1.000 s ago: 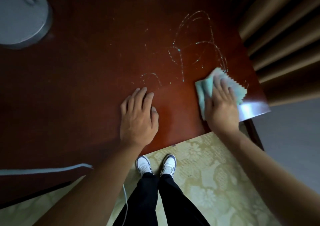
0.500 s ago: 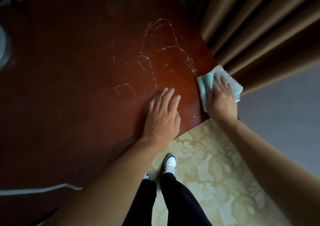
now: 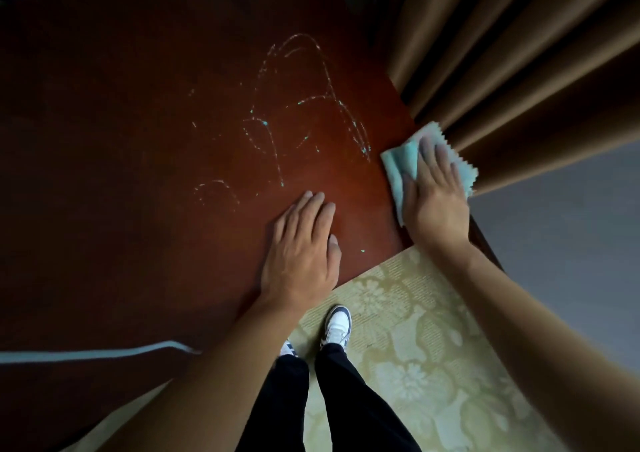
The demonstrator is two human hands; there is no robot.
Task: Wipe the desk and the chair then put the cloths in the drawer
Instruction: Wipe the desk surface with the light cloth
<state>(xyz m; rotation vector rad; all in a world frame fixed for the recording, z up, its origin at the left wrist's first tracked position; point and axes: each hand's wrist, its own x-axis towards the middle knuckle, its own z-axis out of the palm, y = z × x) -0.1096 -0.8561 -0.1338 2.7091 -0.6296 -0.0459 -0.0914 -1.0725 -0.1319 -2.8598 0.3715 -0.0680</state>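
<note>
— Desk (image 3: 138, 209) first: what's on it?
— Dark red-brown wood, scrawled with pale chalky marks (image 3: 304, 112); brown curtains (image 3: 519, 71) hang beside its right corner.
— Hands?
— Left hand (image 3: 301, 254) lies flat on the bare wood, fingers straight and together. Right hand (image 3: 434, 202) presses flat, fingers straight, on the cloth.
— Which cloth?
— Pale teal cloth (image 3: 398, 167) with zigzag edges, at the desk's right corner.

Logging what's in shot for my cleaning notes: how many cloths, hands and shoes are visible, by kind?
Cloths: 1, light blue cloth
Hands: 2, left hand, right hand
Shoes: 2, one clear, other partly hidden
Total: 5
</note>
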